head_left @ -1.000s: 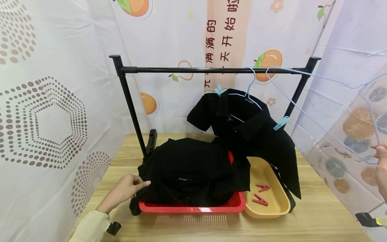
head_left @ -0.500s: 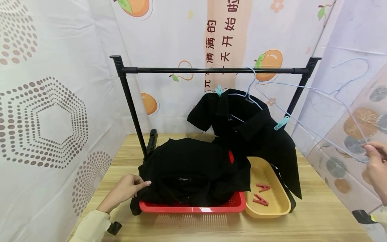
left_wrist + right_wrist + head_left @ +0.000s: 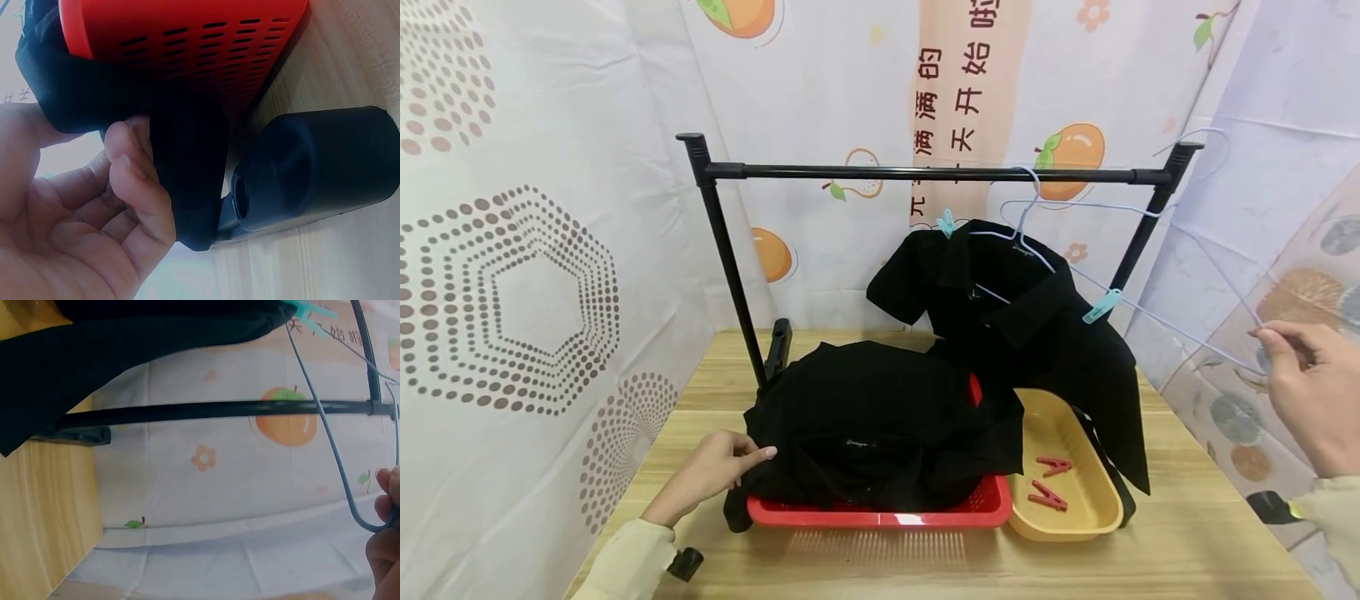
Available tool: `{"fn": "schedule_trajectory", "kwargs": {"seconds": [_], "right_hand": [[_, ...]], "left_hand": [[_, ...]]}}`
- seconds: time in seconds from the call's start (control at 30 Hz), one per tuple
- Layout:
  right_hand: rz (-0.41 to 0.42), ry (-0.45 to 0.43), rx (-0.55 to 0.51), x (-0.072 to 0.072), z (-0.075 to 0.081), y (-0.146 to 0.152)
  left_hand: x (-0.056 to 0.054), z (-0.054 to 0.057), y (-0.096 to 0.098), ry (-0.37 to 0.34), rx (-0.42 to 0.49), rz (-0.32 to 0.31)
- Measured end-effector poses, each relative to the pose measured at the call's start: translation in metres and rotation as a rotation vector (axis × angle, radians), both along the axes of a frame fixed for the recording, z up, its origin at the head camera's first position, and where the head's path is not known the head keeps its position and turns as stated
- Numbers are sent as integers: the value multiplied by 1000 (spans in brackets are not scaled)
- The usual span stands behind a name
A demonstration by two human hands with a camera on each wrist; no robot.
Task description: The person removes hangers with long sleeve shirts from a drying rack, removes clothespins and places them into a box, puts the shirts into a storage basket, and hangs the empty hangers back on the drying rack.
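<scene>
My left hand pinches the left edge of a black shirt heaped in a red basket. In the left wrist view, its thumb and fingers grip the dark cloth beside the basket's slotted wall. At the far right, my right hand holds one end of a light blue wire hanger by thumb and fingertips. The hanger's other end overlaps a second black shirt, which hangs on a blue hanger with teal clothespins on it.
A black rack bar spans above the wooden table, its posts at both sides. Right of the basket stands a yellow tray with two red clothespins. Patterned curtains enclose the table.
My right hand has moved left into view with the bare hanger, bringing its hook close to the rack's right post. My left hand keeps its grip on the shirt's edge.
</scene>
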State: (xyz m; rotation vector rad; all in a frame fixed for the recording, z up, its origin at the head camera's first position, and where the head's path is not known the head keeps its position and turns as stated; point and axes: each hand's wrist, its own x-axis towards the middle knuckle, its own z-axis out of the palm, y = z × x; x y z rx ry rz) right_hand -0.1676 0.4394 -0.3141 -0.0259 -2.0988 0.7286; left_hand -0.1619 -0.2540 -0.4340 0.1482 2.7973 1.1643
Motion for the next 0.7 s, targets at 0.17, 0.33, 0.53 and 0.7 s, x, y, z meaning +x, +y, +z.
{"fn": "schedule_trajectory", "kwargs": {"seconds": [0.17, 0.33, 0.53, 0.7], "right_hand": [[-23, -12, 59, -7, 8, -11], [-19, 1, 128, -14, 11, -18], [6, -41, 205, -21, 8, -24], [35, -63, 205, -25, 1, -26]], "left_hand": [[0, 2, 0, -2, 5, 2], [0, 2, 0, -7, 13, 3], [1, 1, -1, -10, 17, 1], [1, 1, -1, -18, 22, 2]]}}
